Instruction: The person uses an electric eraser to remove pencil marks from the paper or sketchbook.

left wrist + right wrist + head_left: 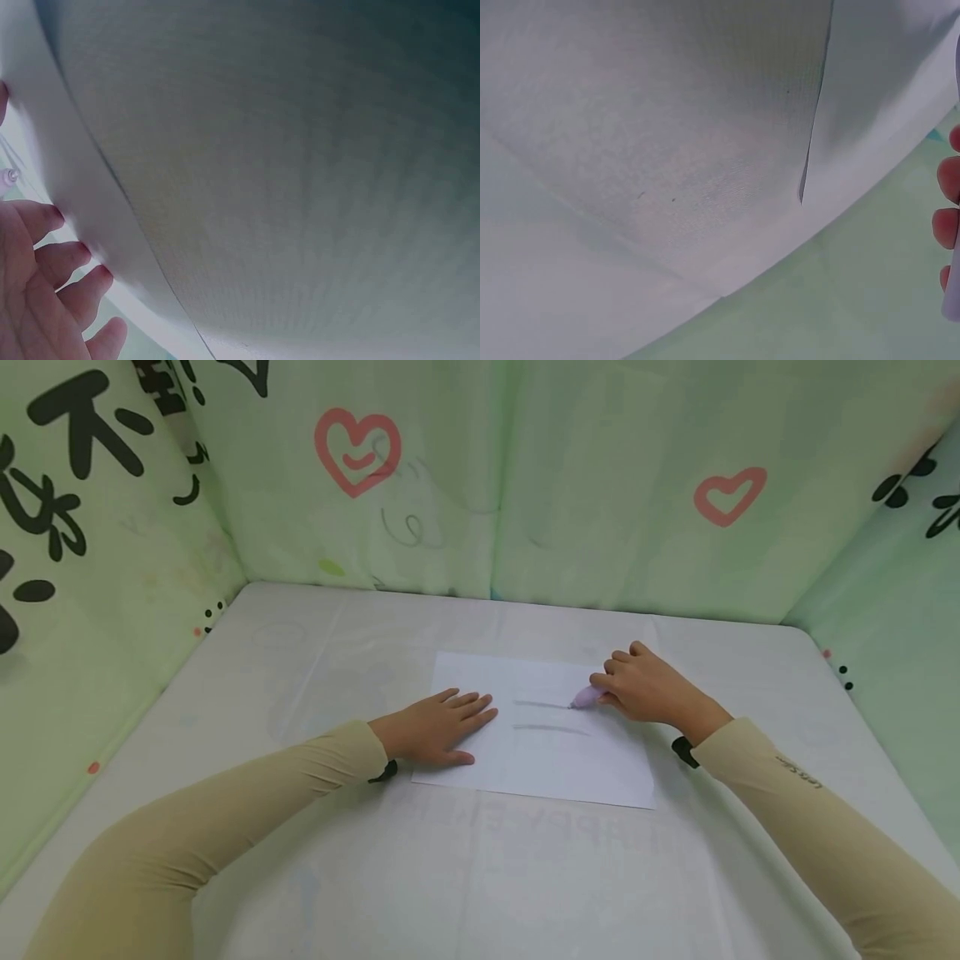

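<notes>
A white sheet of paper (540,777) lies on the table with two roughly parallel grey lines (551,729) across its middle. My left hand (437,728) rests flat on the paper's left part, fingers spread. Over the paper's right part, my right hand (647,687) grips a thick lavender pen (587,696). Its tip is at the right end of the upper line. In the right wrist view, curled fingertips (946,226) wrap the pen's lavender barrel (952,296) at the right edge. The left wrist view shows the pen's tip (9,177) beyond the left hand (37,285).
A white cover spreads over the table (360,860), with faint print showing through. Pale green curtains (600,485) with red hearts and black characters enclose its back and both sides. A dark band (684,752) shows at the right wrist.
</notes>
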Motion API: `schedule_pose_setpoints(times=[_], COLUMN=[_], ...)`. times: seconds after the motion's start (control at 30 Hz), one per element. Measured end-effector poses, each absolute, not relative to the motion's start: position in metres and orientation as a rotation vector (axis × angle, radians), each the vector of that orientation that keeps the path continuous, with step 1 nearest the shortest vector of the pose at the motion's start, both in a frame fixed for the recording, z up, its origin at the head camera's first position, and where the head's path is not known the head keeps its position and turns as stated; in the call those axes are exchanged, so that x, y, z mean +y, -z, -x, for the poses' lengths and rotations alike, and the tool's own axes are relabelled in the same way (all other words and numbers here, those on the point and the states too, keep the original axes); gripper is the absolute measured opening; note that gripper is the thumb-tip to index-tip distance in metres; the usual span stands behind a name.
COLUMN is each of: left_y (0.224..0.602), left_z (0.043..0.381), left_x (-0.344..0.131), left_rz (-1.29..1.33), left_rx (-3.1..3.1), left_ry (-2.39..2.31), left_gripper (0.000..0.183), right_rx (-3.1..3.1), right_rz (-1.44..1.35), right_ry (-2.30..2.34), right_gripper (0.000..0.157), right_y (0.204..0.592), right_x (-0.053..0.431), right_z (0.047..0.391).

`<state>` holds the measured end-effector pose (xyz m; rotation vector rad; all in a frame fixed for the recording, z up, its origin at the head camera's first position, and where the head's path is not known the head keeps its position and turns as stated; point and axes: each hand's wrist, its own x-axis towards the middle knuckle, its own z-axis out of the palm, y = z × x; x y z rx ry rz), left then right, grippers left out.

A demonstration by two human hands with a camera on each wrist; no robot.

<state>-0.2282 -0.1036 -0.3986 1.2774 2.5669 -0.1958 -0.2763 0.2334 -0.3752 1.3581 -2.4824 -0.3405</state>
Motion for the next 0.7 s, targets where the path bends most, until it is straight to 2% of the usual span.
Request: schedule_pose_setpoints(times=[0.7], left_y=[0.3988], left_z=[0.2282], left_x=[-0.1029], left_rz=[-1.279], left_rx=[2.573], left_ry=[0.2], left_gripper=[0.073], right_rx=[-2.486], right_rz=[-1.379], right_ry=[0.363], right_gripper=[0.021], right_y=[0.3705], right_x=[0.2304], right_z=[0.2774])
